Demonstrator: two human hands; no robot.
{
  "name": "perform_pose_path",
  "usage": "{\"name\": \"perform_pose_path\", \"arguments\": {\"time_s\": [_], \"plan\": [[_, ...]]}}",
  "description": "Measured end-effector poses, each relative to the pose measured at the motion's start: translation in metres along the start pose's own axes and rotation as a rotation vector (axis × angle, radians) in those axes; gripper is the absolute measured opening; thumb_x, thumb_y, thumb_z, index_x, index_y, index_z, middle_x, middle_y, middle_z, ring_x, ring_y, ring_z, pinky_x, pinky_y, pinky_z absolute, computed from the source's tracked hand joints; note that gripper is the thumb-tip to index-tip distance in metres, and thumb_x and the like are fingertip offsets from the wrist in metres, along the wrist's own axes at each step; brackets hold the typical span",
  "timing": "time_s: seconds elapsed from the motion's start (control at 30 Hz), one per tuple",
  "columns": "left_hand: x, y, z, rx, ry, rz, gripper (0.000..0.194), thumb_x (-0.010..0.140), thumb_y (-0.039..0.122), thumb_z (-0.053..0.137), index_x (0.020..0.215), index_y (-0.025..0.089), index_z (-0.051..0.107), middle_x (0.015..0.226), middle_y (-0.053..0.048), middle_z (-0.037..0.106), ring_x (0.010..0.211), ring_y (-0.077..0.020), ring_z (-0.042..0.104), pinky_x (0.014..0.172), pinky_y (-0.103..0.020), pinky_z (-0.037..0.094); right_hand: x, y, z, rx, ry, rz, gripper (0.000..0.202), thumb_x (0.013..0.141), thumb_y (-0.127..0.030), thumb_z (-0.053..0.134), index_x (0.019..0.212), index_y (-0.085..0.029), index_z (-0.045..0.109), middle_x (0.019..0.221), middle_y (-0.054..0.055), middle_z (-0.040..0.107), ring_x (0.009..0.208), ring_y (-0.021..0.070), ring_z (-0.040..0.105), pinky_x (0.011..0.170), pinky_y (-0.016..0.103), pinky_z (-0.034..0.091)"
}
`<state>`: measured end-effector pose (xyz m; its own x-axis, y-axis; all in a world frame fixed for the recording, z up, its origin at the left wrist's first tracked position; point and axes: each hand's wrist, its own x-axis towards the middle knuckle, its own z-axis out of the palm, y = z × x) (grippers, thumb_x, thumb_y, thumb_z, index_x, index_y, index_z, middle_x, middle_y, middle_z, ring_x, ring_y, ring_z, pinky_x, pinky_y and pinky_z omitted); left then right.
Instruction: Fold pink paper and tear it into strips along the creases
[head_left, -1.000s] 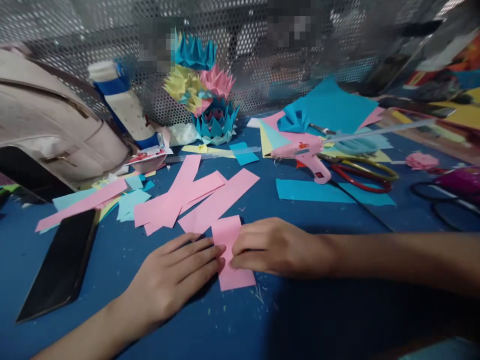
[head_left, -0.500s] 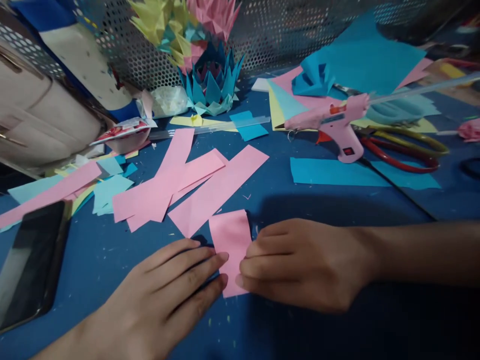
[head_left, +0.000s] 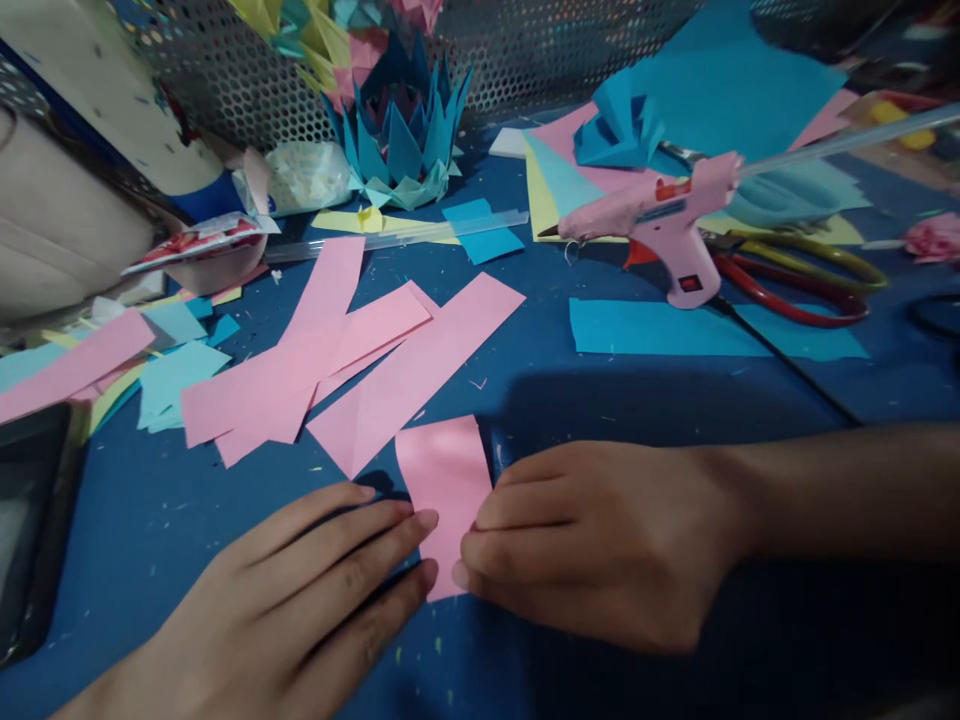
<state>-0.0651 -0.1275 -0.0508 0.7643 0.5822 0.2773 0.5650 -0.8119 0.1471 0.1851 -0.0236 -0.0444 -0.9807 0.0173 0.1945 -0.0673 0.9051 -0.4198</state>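
Note:
Between my two hands a short pink paper strip [head_left: 445,470] lies on the blue table, its far edge slightly curled up. My left hand [head_left: 300,590] rests with fingers stretched out, fingertips touching the strip's left edge. At the opposite edge my right hand [head_left: 585,540] has its fingers bent and pressed together on the paper; its fingertips partly hide that side. Just beyond lie more pink paper strips [head_left: 420,375], several of them crossing one another. A blue paper strip [head_left: 637,330] is farther right.
A pink glue gun [head_left: 675,220] stands at the back right, its black cord running toward my right forearm. Beside it are red-and-yellow-handled scissors [head_left: 795,280]. A folded blue paper flower [head_left: 409,140] stands at the back. Paper scraps [head_left: 180,380] and a phone [head_left: 37,520] are at left.
The view has shifted, so the table things appear farther left and slightly higher. Both hands keep nearly the same place on the pink paper strip.

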Motion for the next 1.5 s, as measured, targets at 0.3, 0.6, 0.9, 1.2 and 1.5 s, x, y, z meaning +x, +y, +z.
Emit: {"name": "perform_pose_path", "arguments": {"time_s": [0.3,0.6,0.9,1.2,1.5], "plan": [[0.0,-0.003,-0.003,0.024,-0.032,0.045,0.034,0.1,0.012,0.042,0.128,0.016,0.063,0.134,-0.004,0.063,0.129,-0.0206,0.051,0.12,-0.041,0.023,0.0,0.002,-0.003,-0.026,-0.039,-0.045,0.028,0.099,-0.021,0.042,0.09,-0.019,0.068,0.086,0.002,0.07,0.079,0.0129,0.063,0.068,0.025,0.048],[-0.004,-0.003,-0.003,0.04,-0.057,0.056,0.039,0.104,0.019,0.032,0.13,0.017,0.061,0.14,-0.006,0.057,0.133,-0.0231,0.046,0.119,-0.043,0.023,-0.005,0.019,-0.004,0.144,0.049,-0.055,0.017,0.098,-0.022,0.05,0.101,-0.017,0.066,0.105,0.005,0.069,0.091,0.0113,0.06,0.081,0.024,0.047],[-0.004,-0.006,-0.003,0.034,-0.079,0.08,0.039,0.103,0.019,0.034,0.134,0.014,0.058,0.143,-0.008,0.053,0.137,-0.0247,0.04,0.119,-0.045,0.019,-0.007,0.022,-0.001,0.154,0.068,-0.073,0.017,0.098,-0.019,0.048,0.102,-0.015,0.064,0.106,0.006,0.067,0.089,0.012,0.057,0.079,0.025,0.045],[-0.003,-0.005,-0.005,0.02,-0.074,0.072,0.041,0.103,0.021,0.031,0.132,0.013,0.059,0.141,-0.009,0.055,0.137,-0.0246,0.039,0.119,-0.044,0.018,-0.008,0.023,0.0,0.172,0.099,-0.064,0.018,0.099,-0.018,0.047,0.103,-0.013,0.064,0.106,0.007,0.067,0.091,0.0127,0.057,0.08,0.025,0.044],[-0.002,-0.004,-0.005,0.029,-0.072,0.078,0.04,0.104,0.02,0.032,0.132,0.013,0.06,0.139,-0.009,0.056,0.134,-0.0244,0.041,0.118,-0.043,0.019,-0.008,0.024,0.0,0.173,0.091,-0.067,0.019,0.099,-0.018,0.046,0.105,-0.014,0.063,0.107,0.008,0.067,0.091,0.0126,0.057,0.08,0.025,0.045]]}}
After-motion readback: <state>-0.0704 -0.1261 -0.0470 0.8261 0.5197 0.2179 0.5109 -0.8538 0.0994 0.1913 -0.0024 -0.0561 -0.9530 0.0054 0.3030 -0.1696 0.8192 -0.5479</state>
